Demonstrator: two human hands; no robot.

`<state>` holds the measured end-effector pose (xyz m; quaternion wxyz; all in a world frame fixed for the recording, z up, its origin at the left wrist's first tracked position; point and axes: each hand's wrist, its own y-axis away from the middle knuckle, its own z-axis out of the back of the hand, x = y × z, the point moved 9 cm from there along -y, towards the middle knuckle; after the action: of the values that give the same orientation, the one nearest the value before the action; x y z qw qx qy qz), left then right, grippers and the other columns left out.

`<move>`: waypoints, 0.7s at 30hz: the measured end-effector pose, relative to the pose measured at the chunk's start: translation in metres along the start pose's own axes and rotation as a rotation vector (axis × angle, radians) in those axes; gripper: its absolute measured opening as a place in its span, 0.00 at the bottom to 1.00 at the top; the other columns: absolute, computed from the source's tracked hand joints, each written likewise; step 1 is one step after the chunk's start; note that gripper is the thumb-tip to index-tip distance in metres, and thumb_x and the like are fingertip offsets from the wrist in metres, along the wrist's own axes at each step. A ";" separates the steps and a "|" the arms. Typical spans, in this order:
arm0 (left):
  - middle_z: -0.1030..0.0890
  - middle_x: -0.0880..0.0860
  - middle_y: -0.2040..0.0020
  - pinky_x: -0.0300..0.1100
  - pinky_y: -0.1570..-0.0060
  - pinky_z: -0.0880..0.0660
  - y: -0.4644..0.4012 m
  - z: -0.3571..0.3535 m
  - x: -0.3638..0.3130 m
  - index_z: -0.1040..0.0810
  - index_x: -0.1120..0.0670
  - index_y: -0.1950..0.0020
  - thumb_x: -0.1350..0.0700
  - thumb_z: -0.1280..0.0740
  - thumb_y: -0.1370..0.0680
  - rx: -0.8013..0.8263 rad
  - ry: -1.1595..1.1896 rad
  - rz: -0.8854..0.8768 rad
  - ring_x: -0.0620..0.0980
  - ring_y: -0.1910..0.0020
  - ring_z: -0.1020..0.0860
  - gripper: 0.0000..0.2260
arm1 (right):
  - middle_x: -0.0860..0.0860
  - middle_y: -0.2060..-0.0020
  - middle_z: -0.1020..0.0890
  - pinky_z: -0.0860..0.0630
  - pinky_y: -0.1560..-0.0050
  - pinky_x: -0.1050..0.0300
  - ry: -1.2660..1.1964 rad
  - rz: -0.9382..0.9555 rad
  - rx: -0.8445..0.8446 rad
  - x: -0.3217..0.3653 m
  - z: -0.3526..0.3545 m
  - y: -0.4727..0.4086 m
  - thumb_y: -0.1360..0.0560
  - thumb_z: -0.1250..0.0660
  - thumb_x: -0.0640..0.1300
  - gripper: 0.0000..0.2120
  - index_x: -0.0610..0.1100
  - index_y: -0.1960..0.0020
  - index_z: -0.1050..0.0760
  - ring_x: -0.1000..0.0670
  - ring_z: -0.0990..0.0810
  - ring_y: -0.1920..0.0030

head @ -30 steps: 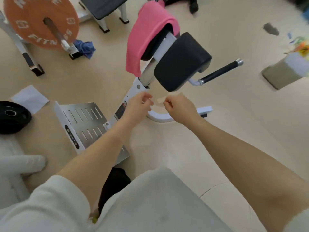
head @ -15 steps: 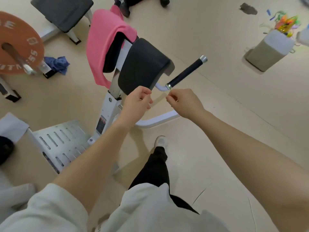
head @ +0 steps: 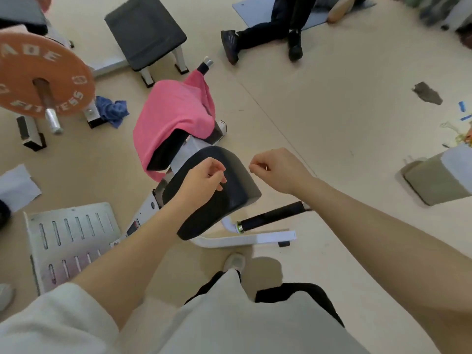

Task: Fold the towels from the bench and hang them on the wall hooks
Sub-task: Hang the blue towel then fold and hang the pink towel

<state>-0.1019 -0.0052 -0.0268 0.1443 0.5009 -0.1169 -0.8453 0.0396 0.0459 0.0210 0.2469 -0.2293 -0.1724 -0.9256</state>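
A pink towel (head: 173,116) hangs over the far black pad of the white-framed bench (head: 224,240), its lower edge drooping on the left side. My left hand (head: 204,180) hovers over the near black pad (head: 214,200), fingers curled, with nothing seen in it. My right hand (head: 278,169) is held just right of that pad, also curled into a loose fist, and looks empty. Both hands are short of the towel and do not touch it. No wall hooks are in view.
A crumpled blue cloth (head: 112,109) lies on the floor by an orange weight plate (head: 38,77). A white cloth (head: 15,186) lies at the left, a flat bench (head: 145,31) behind, another person's legs (head: 265,34) beyond, and a grey bag (head: 434,180) at the right.
The view has swung up and closer to the bench, so the pink towel now sits ahead of my hands. My hands have moved slightly apart and stay curled.
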 end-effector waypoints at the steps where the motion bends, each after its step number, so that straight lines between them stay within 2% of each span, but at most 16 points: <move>1: 0.21 0.48 0.61 0.44 0.53 0.24 -0.009 -0.002 -0.004 0.27 0.52 0.50 0.60 0.41 0.22 -0.027 0.030 0.028 0.46 0.63 0.22 0.05 | 0.49 0.65 0.20 0.24 0.58 0.51 0.007 0.019 0.010 -0.008 0.005 -0.011 0.23 0.41 0.46 0.14 0.41 0.57 0.21 0.47 0.23 0.61; 5: 0.21 0.48 0.60 0.46 0.52 0.25 -0.041 -0.021 -0.012 0.27 0.52 0.49 0.61 0.42 0.22 -0.153 0.130 0.146 0.47 0.63 0.23 0.07 | 0.44 0.63 0.18 0.24 0.58 0.48 0.048 0.106 0.092 -0.045 0.015 -0.055 0.24 0.41 0.46 0.14 0.39 0.59 0.21 0.44 0.23 0.62; 8: 0.21 0.47 0.60 0.45 0.52 0.26 -0.059 -0.041 -0.021 0.27 0.53 0.48 0.60 0.42 0.21 -0.279 0.185 0.227 0.47 0.63 0.23 0.06 | 0.40 0.70 0.25 0.29 0.66 0.49 0.059 0.221 0.112 -0.073 0.035 -0.084 0.26 0.41 0.43 0.14 0.34 0.64 0.28 0.46 0.33 0.69; 10: 0.21 0.47 0.60 0.45 0.52 0.26 -0.069 -0.054 -0.034 0.27 0.54 0.46 0.56 0.43 0.20 -0.347 0.177 0.263 0.47 0.62 0.23 0.07 | 0.38 0.70 0.25 0.33 0.67 0.53 0.042 0.278 0.140 -0.099 0.049 -0.098 0.27 0.41 0.42 0.13 0.32 0.63 0.27 0.48 0.35 0.70; 15: 0.20 0.49 0.58 0.42 0.51 0.25 -0.078 -0.086 -0.068 0.26 0.52 0.46 0.56 0.42 0.20 -0.583 0.238 0.348 0.46 0.61 0.23 0.07 | 0.38 0.63 0.20 0.26 0.63 0.49 0.023 0.337 0.310 -0.167 0.081 -0.123 0.25 0.40 0.44 0.14 0.34 0.58 0.24 0.40 0.24 0.65; 21: 0.20 0.49 0.57 0.43 0.50 0.24 -0.075 -0.125 -0.088 0.26 0.51 0.45 0.59 0.41 0.21 -0.765 0.328 0.470 0.45 0.61 0.22 0.08 | 0.47 0.63 0.20 0.25 0.55 0.52 0.014 0.435 0.441 -0.180 0.105 -0.152 0.23 0.42 0.42 0.12 0.39 0.56 0.21 0.44 0.20 0.58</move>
<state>0.0385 0.0898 -0.0400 0.5222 0.4988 0.1169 -0.6818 0.1328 0.2833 -0.0146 0.4840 -0.1955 -0.3143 -0.7930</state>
